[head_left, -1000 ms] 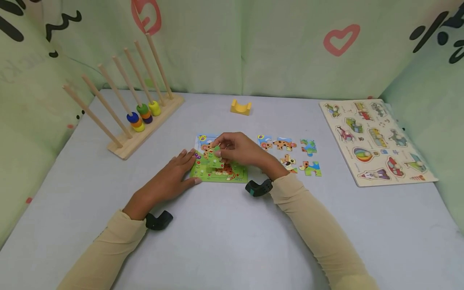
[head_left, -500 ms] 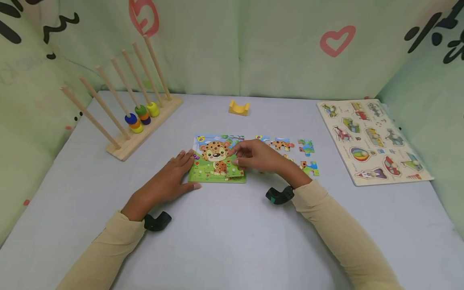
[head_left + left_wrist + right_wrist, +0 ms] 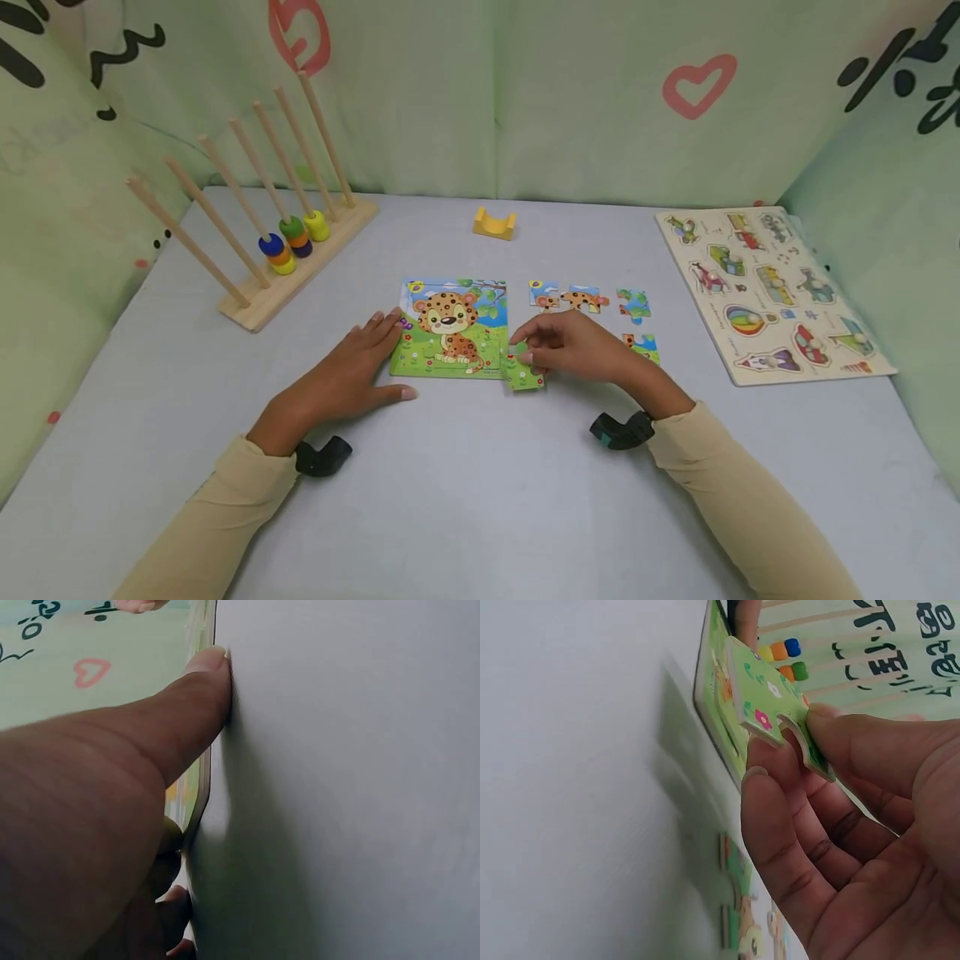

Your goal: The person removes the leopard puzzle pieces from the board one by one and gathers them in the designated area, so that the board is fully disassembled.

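Observation:
My right hand pinches a green puzzle piece with printed flowers between thumb and fingers. In the right wrist view the puzzle piece is tilted above the table, its notch facing the palm. The piece overlaps the lower right corner of the puzzle board, which carries a leopard picture. At the board's left edge lies my left hand, fingers straight and thumb out along the near side. The left wrist view shows the left thumb against the board's edge.
Right of the board lie several loose puzzle pieces, some behind the right hand. A wooden peg stand with coloured rings stands back left. A yellow curved block sits at the back, and a picture board lies far right.
My right hand has carried the green puzzle piece rightward, from over the leopard picture to the board's lower right corner. My left hand has stayed at the board's left edge.

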`<state>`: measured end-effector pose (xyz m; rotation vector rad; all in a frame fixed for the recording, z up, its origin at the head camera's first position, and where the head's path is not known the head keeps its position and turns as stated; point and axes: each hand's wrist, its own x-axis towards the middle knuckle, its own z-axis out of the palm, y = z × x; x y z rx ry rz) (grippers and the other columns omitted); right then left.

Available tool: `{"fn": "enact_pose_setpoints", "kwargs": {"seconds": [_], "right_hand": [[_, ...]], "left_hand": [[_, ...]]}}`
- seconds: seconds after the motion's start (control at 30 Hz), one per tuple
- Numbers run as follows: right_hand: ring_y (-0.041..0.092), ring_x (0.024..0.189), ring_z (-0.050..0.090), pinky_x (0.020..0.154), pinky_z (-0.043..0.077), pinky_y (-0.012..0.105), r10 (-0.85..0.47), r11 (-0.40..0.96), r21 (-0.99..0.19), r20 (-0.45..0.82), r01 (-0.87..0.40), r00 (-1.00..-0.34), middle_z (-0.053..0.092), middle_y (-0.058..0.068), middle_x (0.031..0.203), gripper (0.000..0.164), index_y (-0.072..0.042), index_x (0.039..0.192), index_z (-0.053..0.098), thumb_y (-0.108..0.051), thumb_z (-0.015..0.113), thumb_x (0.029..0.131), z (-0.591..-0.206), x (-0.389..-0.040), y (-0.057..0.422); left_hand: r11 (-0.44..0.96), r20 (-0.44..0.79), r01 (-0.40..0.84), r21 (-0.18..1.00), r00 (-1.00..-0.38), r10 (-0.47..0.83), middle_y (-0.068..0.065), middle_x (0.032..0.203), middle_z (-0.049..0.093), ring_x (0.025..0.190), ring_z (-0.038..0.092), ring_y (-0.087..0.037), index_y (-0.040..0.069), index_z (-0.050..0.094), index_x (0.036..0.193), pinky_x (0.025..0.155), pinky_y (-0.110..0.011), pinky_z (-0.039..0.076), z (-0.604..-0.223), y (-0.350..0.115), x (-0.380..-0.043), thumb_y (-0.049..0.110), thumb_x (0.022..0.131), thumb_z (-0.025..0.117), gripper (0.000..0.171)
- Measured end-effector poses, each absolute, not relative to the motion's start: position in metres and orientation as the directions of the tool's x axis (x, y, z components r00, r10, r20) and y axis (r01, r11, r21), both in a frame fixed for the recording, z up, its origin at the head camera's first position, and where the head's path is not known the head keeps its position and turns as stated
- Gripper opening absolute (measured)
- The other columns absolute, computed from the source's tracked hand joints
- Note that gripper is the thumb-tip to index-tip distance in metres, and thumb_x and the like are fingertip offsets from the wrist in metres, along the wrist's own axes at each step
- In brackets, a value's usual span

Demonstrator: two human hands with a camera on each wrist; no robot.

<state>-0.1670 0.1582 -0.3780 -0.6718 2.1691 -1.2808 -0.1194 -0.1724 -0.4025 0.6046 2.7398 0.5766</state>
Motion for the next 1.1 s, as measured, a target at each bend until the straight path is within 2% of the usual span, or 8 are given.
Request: {"fn": "enact_pose_setpoints", "kwargs": {"seconds": [0.13, 0.4, 0.6, 0.83, 1.1], "right_hand": [[0.024, 0.072, 0.061, 0.066, 0.053, 0.033, -0.649, 0.45, -0.881, -0.21, -0.145, -0.731, 0.064, 0.008, 0.082, 0.021, 0.0, 0.112, 0.067, -0.004, 0.066, 0.092, -0.381, -0.161, 0.164], [0.019, 0.072, 0.062, 0.067, 0.051, 0.028, -0.648, 0.494, -0.848, -0.213, -0.191, -0.731, 0.067, 0.003, 0.085, 0.02, -0.001, 0.111, 0.069, -0.005, 0.067, 0.091, -0.382, -0.15, 0.172], [0.017, 0.071, 0.062, 0.067, 0.051, 0.027, -0.624, 0.527, -0.826, -0.216, -0.2, -0.751, 0.067, 0.002, 0.083, 0.018, -0.002, 0.108, 0.07, -0.004, 0.068, 0.09, -0.379, -0.144, 0.179], [0.014, 0.067, 0.055, 0.061, 0.046, 0.026, -0.579, 0.62, -0.737, -0.197, -0.27, -0.791, 0.063, -0.003, 0.081, 0.017, -0.007, 0.106, 0.072, -0.007, 0.071, 0.089, -0.378, -0.137, 0.184], [0.013, 0.067, 0.054, 0.061, 0.046, 0.028, -0.559, 0.669, -0.665, -0.156, -0.332, -0.814, 0.061, -0.005, 0.081, 0.015, -0.01, 0.104, 0.073, -0.01, 0.073, 0.088, -0.379, -0.134, 0.188]], "left_hand": [[0.827, -0.174, 0.346, 0.444, -0.872, 0.458, -0.014, 0.161, 0.009, 0.147, 0.002, -0.033, -0.002, 0.017, 0.153, 0.116, -0.052, 0.008, -0.403, -0.173, -0.119, 0.049, 0.087, 0.07, 0.099], [0.838, -0.19, 0.357, 0.414, -0.866, 0.463, -0.008, 0.163, 0.003, 0.147, -0.003, -0.031, 0.003, 0.013, 0.155, 0.116, -0.053, 0.005, -0.406, -0.171, -0.119, 0.062, 0.084, 0.065, 0.106], [0.832, -0.168, 0.346, 0.434, -0.876, 0.452, -0.01, 0.162, 0.007, 0.147, -0.002, -0.031, 0.002, 0.015, 0.155, 0.116, -0.053, 0.005, -0.408, -0.171, -0.118, 0.053, 0.09, 0.064, 0.096], [0.822, -0.132, 0.333, 0.463, -0.891, 0.435, -0.013, 0.161, 0.011, 0.147, 0.002, -0.034, -0.002, 0.02, 0.153, 0.115, -0.055, 0.007, -0.408, -0.166, -0.117, 0.041, 0.095, 0.062, 0.084], [0.857, -0.158, 0.288, 0.427, -0.909, 0.385, -0.017, 0.161, 0.007, 0.146, -0.001, -0.037, -0.007, 0.019, 0.151, 0.114, -0.056, 0.007, -0.405, -0.154, -0.114, 0.043, 0.095, 0.06, 0.085]]}}
